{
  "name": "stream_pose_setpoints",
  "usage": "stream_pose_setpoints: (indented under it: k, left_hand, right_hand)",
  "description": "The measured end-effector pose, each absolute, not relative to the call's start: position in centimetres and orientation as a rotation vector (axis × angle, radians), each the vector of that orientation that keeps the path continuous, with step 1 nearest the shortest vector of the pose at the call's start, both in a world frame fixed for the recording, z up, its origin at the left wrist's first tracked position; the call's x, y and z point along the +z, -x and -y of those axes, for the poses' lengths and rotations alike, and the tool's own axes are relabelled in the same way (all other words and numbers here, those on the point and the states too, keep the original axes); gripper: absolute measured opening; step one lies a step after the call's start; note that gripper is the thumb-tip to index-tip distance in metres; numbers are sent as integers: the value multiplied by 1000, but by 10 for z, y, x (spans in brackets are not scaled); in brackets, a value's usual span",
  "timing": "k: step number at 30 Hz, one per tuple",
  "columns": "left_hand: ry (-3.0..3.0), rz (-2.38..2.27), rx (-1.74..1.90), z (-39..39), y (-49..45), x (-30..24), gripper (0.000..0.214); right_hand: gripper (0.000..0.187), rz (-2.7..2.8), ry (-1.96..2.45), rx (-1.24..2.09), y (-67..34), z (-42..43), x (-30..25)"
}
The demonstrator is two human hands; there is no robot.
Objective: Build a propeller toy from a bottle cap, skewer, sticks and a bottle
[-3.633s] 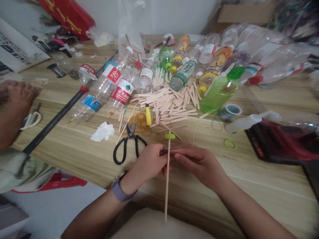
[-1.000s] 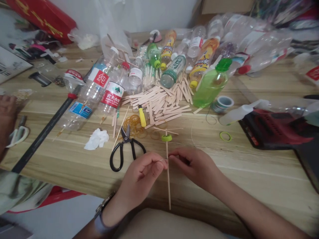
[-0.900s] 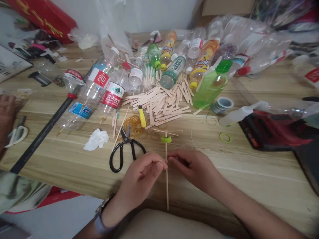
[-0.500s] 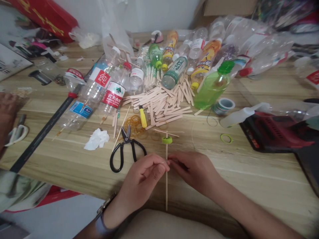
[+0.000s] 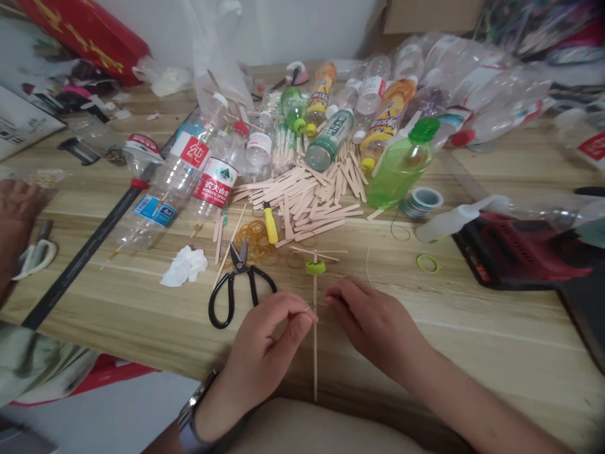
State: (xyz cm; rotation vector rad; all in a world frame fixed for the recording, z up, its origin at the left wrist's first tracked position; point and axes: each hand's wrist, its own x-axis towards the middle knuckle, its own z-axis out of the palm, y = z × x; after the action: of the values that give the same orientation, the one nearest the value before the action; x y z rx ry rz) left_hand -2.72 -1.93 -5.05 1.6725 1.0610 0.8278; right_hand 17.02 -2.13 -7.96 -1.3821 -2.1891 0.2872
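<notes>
A long thin wooden stick (image 5: 315, 353) stands nearly upright at the table's near edge, with a green bottle cap (image 5: 315, 267) threaded on its top. My left hand (image 5: 269, 343) pinches the stick with thumb and forefinger about a third of the way down. My right hand (image 5: 373, 321) rests just right of the stick, fingers curled loosely together on the table, a small gap between its fingertips and the stick. Black scissors (image 5: 236, 280) lie to the left of my hands.
A heap of craft sticks (image 5: 307, 195), orange rubber bands (image 5: 255, 233), plastic bottles (image 5: 208, 173), a green bottle (image 5: 401, 167), a wire spool (image 5: 423, 200), a crumpled tissue (image 5: 185, 265) and a red-black tool (image 5: 524, 252) crowd the wooden table (image 5: 472, 340). Another person's hand (image 5: 14, 214) is at the left edge.
My right hand's fingertips have drawn back a little from the stick, which they were touching. My left hand keeps its pinch; the stick stays nearly upright.
</notes>
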Motion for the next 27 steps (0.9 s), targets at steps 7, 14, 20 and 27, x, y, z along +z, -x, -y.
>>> stream_pose_setpoints:
  k: [7, 14, 20, 27]
  left_hand:
    - [-1696, -1085, 823, 20, 31, -47, 19]
    - [-1724, -1115, 782, 20, 29, -47, 21]
    - [-1755, -1136, 680, 18, 28, -48, 24]
    - [-1738, -1169, 637, 14, 27, -49, 26]
  right_hand:
    - [35, 2300, 1387, 280, -173, 24, -80]
    - [33, 2254, 1313, 415, -170, 23, -74]
    - [21, 2169, 1220, 714, -168, 25, -76]
    - [16, 1939, 1197, 986, -167, 23, -72]
